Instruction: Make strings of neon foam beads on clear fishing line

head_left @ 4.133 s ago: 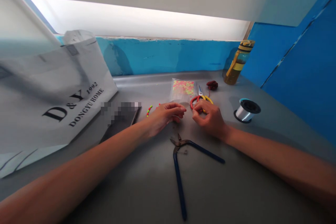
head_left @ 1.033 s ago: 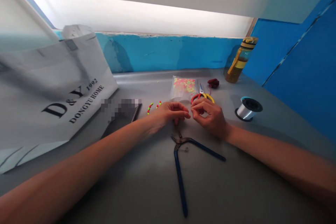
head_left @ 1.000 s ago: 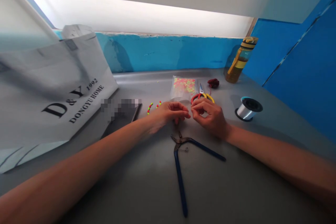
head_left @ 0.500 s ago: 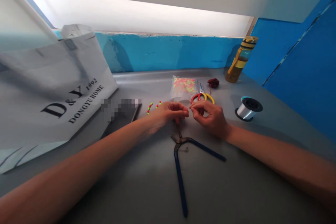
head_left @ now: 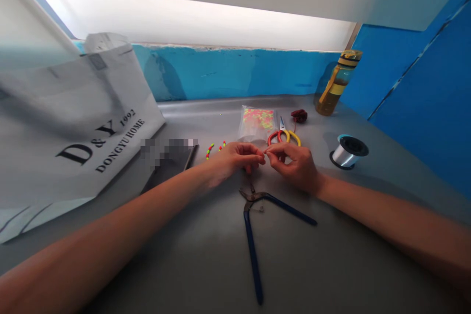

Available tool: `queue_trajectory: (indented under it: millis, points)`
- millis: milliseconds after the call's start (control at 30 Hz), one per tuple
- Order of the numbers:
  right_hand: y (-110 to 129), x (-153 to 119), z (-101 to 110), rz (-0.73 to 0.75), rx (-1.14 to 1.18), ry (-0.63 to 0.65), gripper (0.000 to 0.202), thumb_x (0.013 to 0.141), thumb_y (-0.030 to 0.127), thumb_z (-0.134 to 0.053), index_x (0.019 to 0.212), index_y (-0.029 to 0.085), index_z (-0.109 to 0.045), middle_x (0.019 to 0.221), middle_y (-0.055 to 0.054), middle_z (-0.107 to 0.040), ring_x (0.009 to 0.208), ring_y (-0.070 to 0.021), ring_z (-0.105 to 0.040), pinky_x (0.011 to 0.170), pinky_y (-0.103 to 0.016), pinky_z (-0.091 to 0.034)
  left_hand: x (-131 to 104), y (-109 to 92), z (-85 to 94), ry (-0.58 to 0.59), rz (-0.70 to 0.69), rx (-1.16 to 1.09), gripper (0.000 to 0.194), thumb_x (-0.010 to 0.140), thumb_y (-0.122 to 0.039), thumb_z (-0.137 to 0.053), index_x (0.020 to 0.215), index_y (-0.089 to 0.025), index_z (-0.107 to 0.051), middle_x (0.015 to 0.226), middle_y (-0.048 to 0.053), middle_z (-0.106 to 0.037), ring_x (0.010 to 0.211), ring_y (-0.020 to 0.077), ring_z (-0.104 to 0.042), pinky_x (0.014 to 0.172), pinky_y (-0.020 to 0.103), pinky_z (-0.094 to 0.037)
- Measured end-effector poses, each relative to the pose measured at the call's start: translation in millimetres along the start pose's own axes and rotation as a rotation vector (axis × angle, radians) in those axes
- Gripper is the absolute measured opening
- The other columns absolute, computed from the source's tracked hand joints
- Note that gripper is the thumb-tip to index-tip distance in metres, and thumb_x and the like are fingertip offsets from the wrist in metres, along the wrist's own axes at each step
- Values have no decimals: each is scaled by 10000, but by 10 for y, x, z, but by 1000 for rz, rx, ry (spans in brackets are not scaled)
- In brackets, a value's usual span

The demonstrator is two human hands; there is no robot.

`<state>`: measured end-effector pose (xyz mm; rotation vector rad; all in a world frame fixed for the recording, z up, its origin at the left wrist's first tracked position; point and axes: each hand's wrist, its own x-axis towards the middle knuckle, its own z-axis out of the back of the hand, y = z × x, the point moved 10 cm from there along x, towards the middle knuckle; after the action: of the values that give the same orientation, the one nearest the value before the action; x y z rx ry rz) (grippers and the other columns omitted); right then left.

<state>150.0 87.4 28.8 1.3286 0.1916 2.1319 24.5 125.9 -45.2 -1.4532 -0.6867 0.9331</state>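
Observation:
Over the middle of the table, my left hand (head_left: 243, 156) and my right hand (head_left: 292, 163) meet with their fingertips almost touching. Each is closed in a pinch, and whatever lies between the fingers is too small to make out. Just below them a pair of pliers (head_left: 253, 198) with blue handles lies spread on the table. Several red and yellow-green beads (head_left: 210, 150) sit in short rows left of my left hand. Behind my hands are scissors (head_left: 282, 131) with red and yellow handles and a clear bag of colourful beads (head_left: 258, 121).
A spool of clear line (head_left: 348, 152) stands on the right of the grey table (head_left: 206, 265). Behind it are a dark red bundle (head_left: 299, 116) and a yellow bottle (head_left: 337, 83). A large white bag (head_left: 84, 132) and a dark flat object (head_left: 165, 169), partly blurred out, occupy the left.
My right fingertips have come slightly left, closing the small gap to my left fingertips. Everything on the table stays where it was.

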Motion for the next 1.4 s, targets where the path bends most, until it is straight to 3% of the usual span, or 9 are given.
queue_trajectory:
  millis: [800,1400]
  points:
    - [-15,-7,-18,-7,0,11,49,865,207,-644,839,216,-685,727,1,-721,568,-111,-625,551,-232,-496,-6,-3,3,-15,-6,24,234,739,-367,-756,856,-166,-724,858,55,-699,660,130,-564,618,259,-438]
    - [-38,3,-63,-29,24,64,70,873,205,-632,844,210,-695,775,-17,-734,601,-120,-620,567,-242,-486,-5,-13,-10,1,-26,-21,179,754,-313,-764,851,-167,-733,826,37,-693,645,110,-555,614,249,-420]
